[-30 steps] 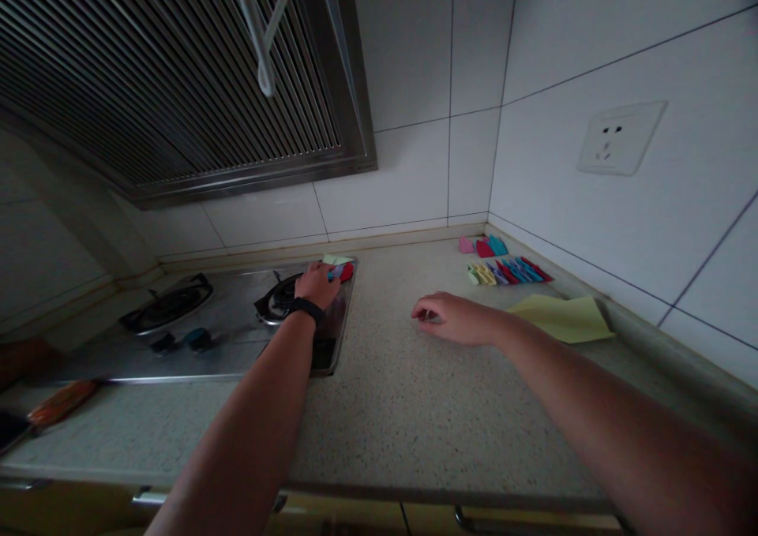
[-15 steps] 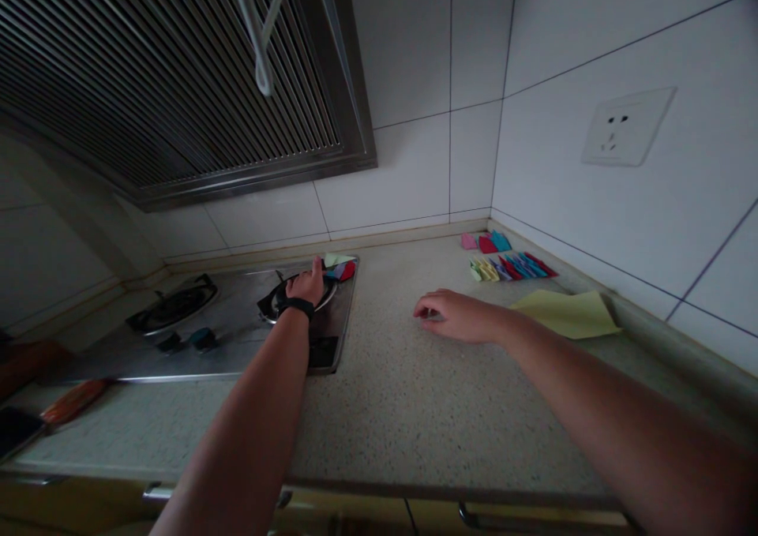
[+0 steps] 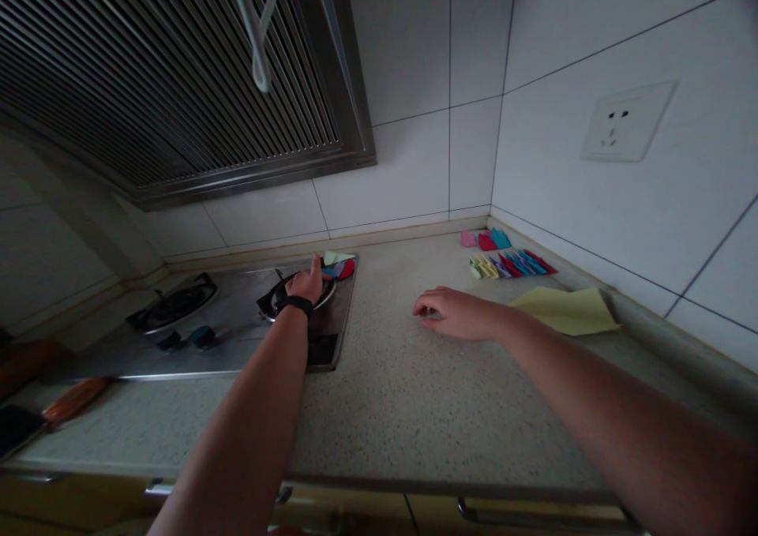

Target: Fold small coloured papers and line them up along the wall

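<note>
Head view: right hand (image 3: 455, 312) loosely curled, fingers released; left hand (image 3: 306, 286) by coloured papers (image 3: 346, 269), its grasp impossible to tell.

Pale yellow sheet (image 3: 562, 309), pink, red and blue folded papers (image 3: 486, 241), speckled grey countertop (image 3: 384, 410), black wristband (image 3: 296, 305)

Over my link I count two hands: one left hand (image 3: 305, 285) toward half past eight, one right hand (image 3: 453, 313) at four o'clock. I have one yellow sheet (image 3: 565, 311) between three and four. Just above three I make out at least three folded pieces (image 3: 500, 238); the packed row (image 3: 514, 264) at three overlaps too much for me to tally. Near nine I get one pale slip (image 3: 339, 257) and at least two coloured pieces (image 3: 347, 269). I see two burners (image 3: 178, 303) and two knobs (image 3: 203, 339) between eight and nine, one hood (image 3: 178, 86) at ten, one socket (image 3: 628, 123) toward two.
</note>
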The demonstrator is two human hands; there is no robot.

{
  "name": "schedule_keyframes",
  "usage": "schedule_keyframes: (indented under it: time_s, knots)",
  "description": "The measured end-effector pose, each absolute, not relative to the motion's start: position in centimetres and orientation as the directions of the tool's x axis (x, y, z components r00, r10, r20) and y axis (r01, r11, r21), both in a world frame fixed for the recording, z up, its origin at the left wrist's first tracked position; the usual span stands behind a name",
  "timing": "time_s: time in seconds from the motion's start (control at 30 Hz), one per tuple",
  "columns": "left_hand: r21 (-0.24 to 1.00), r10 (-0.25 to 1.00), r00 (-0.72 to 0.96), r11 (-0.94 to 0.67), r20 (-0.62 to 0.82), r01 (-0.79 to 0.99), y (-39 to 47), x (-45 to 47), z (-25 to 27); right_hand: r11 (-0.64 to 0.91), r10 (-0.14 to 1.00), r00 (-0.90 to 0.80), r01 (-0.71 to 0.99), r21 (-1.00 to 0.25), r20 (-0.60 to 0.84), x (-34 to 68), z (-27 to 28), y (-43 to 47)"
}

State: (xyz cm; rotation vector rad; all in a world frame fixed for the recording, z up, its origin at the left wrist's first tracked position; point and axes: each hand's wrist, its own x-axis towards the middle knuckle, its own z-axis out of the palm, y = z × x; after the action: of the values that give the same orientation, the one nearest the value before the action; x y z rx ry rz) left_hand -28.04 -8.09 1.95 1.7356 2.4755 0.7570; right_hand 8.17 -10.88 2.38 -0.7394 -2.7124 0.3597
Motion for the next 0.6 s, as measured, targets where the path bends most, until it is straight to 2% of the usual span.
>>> schedule_keyframes:
  time_s: [0.33,0.6]
  knots:
    - [0.466,0.920,-0.338,0.216,0.196,0.858,-8.33,-28.00,2.25,0.838,0.523,-0.822,0.446,-0.315,0.227,8.24,2.51,-10.99]
    - [0.425,0.940,-0.294,0.199,0.172,0.883,-8.17,-28.57,2.24,0.852,0.500,-0.829,0.419,-0.313,0.252,8.23,2.23,-10.81]
